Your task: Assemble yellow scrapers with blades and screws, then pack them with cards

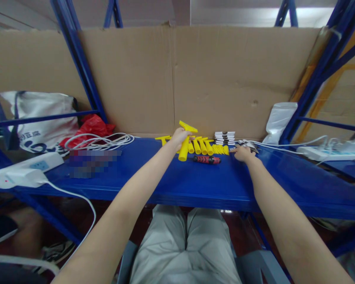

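My left hand (181,137) is closed around a yellow T-shaped scraper handle (184,152), raised above the blue shelf with its wide crosspiece at the top and its round end towards me. My right hand (244,153) is low over a pile of small dark and silvery pieces (251,145), its visible fingers apart; what lies beneath the palm is hidden. Between the hands stand several similar yellow handles (203,146) and a row of small flat yellow pieces (220,149). A red-and-black screwdriver handle (207,159) lies in front of them.
White packs with dark bands (225,138) are stacked behind the yellow pieces. White cables (106,141) and a power strip (26,169) lie left; another power strip (328,153) sits right. A white pouch (279,122) leans by the blue post. Cardboard (219,79) backs the shelf (171,183).
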`<state>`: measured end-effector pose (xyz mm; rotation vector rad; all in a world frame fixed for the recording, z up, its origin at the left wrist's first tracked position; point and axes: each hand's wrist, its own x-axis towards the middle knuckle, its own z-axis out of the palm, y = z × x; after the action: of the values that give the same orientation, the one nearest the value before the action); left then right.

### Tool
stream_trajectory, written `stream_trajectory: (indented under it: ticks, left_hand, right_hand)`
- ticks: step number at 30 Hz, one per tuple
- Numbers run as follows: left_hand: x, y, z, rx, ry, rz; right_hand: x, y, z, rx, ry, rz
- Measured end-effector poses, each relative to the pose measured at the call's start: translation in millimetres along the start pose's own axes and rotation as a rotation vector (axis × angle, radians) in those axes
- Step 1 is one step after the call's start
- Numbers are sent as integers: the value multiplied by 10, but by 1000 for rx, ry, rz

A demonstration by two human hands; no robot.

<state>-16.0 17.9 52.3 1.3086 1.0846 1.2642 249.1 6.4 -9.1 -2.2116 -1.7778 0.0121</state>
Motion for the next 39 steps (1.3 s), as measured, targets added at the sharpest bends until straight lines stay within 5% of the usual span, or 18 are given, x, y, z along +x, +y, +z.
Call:
stream_trajectory:
  ticks: [6,14,22,25,32,39]
  left_hand:
    - [-49,-151,-235,128,39,84]
    - [-149,-367,-201,200,88,96]
    - [-122,-483,-200,266,104,149]
    - [-128,-500,-190,270,106,141]
    - [-130,-501,-197,265,97,138]
    - [-85,-534,-203,199,85,163]
  right_hand:
    - [34,54,49,-8,75,10]
    - [-22,-88,-168,96,167,-69]
    - [-265,-442,-256,307,-309,-547]
    - [-355,-563,-237,211,-339,-618]
    - [-460,-687,-212,0,-152,-618]
    - [-466,-649,-331,-151,405,-596]
